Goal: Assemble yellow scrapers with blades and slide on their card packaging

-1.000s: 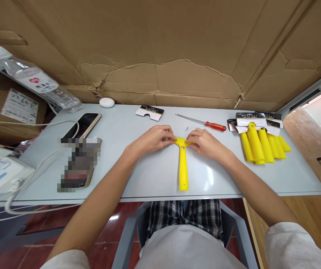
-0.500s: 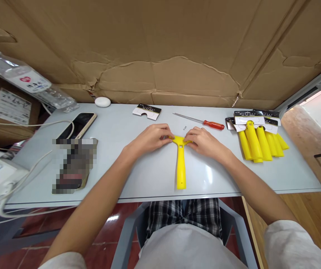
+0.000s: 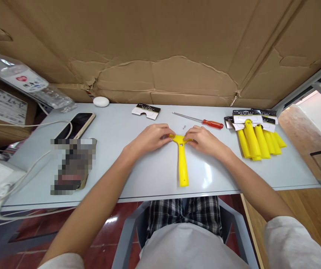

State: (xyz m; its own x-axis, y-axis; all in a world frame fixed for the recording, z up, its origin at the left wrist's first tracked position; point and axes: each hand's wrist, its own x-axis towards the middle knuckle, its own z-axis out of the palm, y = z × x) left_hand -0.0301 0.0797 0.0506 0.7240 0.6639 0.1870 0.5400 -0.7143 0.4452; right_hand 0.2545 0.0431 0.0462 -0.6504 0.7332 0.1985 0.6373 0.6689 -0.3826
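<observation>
Brown cardboard (image 3: 127,37) stands behind the pale grey bench (image 3: 149,175), where everything is placed around one landmark: a yellow T-shaped plastic handle (image 3: 182,164). Well to its left lies a dark-screened phone with a pale edge (image 3: 79,125); beyond its left end is a black-and-white notched card (image 3: 146,111). The left hand (image 3: 156,137) pinches the crossbar's left end, fingers nearly closed. The T-shaped handle lies on the bench between both hands, crossbar running left to right, long grip pointing back toward the person. Its right end is between the narrowed fingers of the right hand (image 3: 201,139), so neither hand is clearly nearer. Beyond it to the right lies a red-handled metal screwdriver (image 3: 213,124), and well to its right, yellow tapered plastic handles with cards (image 3: 257,144).
</observation>
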